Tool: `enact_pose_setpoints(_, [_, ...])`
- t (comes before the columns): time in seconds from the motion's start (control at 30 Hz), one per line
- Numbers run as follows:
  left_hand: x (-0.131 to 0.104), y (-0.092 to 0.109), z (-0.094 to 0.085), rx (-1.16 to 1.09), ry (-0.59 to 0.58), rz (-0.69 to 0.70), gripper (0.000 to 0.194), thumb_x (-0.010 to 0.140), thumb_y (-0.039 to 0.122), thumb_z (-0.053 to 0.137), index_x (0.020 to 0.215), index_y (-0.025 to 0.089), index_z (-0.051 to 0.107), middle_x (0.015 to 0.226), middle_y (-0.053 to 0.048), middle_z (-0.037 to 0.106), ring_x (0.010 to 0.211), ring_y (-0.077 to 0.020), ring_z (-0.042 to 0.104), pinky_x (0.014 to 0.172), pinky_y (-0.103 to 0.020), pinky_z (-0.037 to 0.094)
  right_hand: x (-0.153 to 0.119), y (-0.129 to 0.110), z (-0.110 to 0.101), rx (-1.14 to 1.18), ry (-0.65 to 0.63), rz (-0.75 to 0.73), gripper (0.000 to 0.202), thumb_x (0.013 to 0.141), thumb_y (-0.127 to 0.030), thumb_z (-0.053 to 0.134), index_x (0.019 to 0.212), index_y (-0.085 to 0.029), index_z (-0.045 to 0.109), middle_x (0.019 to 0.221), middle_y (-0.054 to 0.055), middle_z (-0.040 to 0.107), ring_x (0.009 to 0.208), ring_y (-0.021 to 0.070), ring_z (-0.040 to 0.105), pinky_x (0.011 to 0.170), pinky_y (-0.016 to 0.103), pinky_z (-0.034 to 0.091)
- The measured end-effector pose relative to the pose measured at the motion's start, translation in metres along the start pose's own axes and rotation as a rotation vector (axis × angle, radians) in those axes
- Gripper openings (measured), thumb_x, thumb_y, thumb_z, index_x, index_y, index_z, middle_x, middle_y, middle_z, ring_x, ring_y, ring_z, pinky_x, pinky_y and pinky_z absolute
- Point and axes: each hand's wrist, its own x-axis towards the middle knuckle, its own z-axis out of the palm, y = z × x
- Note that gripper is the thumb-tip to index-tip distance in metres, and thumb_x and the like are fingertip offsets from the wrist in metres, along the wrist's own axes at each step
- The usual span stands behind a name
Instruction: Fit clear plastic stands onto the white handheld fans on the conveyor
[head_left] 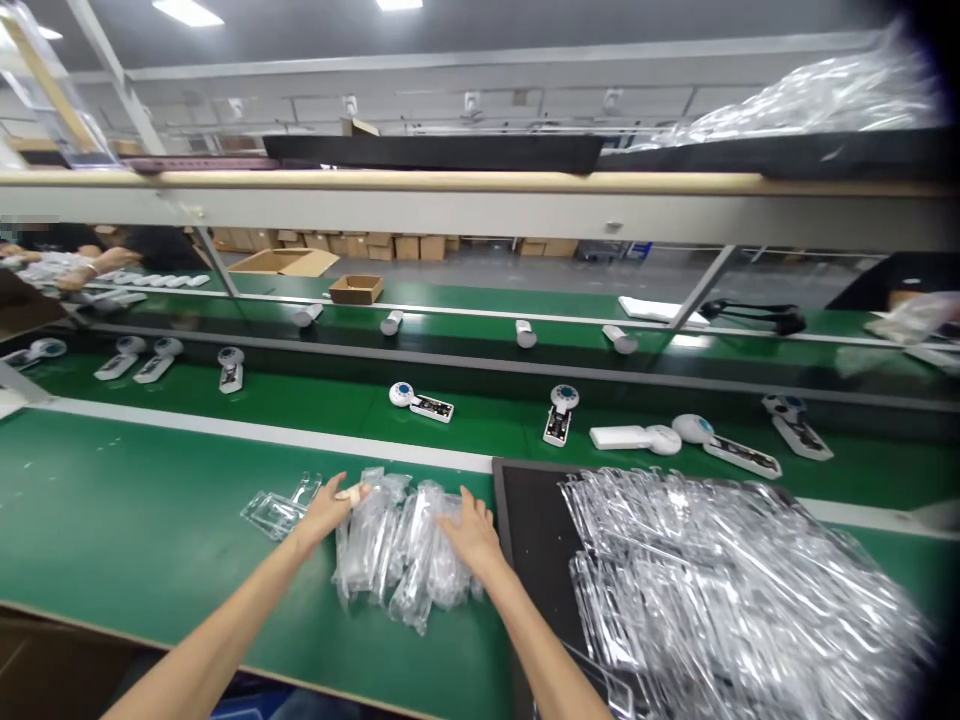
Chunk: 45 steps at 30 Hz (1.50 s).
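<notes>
A pile of clear plastic-bagged parts (397, 550) lies on the green table, between my two hands. At its left edge is my left hand (330, 512), fingers apart, with a pale wrap on one finger touching the bags. My right hand (474, 532) rests against the pile's right side, its fingers spread. What is inside the bags cannot be made out. Just left of my left hand lie a few loose clear plastic frames (277, 513). To the right, a large heap of similar clear plastic pieces (697, 590) fills much of a black tray (532, 540).
Beyond a white strip runs a green belt with white round-headed devices (561, 415), several with exposed circuit boards. White cylindrical parts (525, 334) stand on a farther level near an open cardboard box (356, 290). A shelf beam (450, 205) crosses overhead. Another person's hands (97, 265) are at far left.
</notes>
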Motion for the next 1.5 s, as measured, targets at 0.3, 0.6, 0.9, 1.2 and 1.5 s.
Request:
enact_pose_setpoints(0.3, [0.058,0.023,-0.012,0.041,-0.165,-0.143,0.059,0.061,0.062,0.069,0.088,0.010,0.062,0.060,-0.012,0.063,0.046,-0.0203,0.056,0.040,-0.024,0.033,0.008,-0.029,-0.023,-0.122,0.091,-0.162,0.041,0.097,-0.031,0.032,0.131,-0.020,0.051,0.137,0.013,0.048,0.127,0.0257,0.043,0.103,0.036,0.032])
enact_pose_setpoints(0.6, [0.111,0.021,0.011,-0.043,-0.301,0.003,0.012,0.065,0.023,0.065,0.068,0.016,0.056,0.045,0.002,0.052,0.036,-0.0100,0.046,0.037,-0.018,0.021,0.092,-0.097,0.013,-0.142,-0.192,0.064,0.032,0.090,-0.037,0.057,0.115,-0.016,0.058,0.116,0.007,0.060,0.102,0.0206,0.060,0.088,0.043,0.050])
enact_pose_setpoints(0.9, [0.124,-0.003,-0.011,-0.328,-0.543,0.002,0.018,0.064,0.026,0.065,0.077,0.015,0.060,0.052,0.001,0.056,0.047,-0.0111,0.053,0.046,-0.021,0.044,0.097,-0.103,0.021,0.037,-0.286,0.157,0.022,0.090,-0.034,0.058,0.100,-0.015,0.062,0.102,0.004,0.064,0.089,0.0163,0.062,0.078,0.035,0.053])
enact_pose_setpoints(1.2, [0.072,0.032,-0.059,-0.364,-0.494,0.089,0.017,0.057,0.028,0.066,0.063,0.014,0.059,0.058,-0.001,0.055,0.055,-0.0121,0.052,0.043,-0.019,0.040,0.044,-0.120,-0.008,0.347,-0.190,-0.079,0.013,0.075,-0.012,0.058,0.083,-0.016,0.067,0.063,-0.003,0.063,0.058,0.0110,0.057,0.058,0.022,0.044])
enact_pose_setpoints(1.5, [0.011,0.048,-0.112,-0.216,-0.331,0.407,0.013,0.062,0.027,0.063,0.066,0.015,0.062,0.070,-0.001,0.058,0.053,-0.0082,0.041,0.043,-0.018,0.029,-0.022,-0.154,-0.038,0.297,-0.025,-0.422,0.014,0.080,-0.017,0.053,0.070,-0.020,0.063,0.078,-0.001,0.062,0.075,0.0138,0.055,0.071,0.026,0.038])
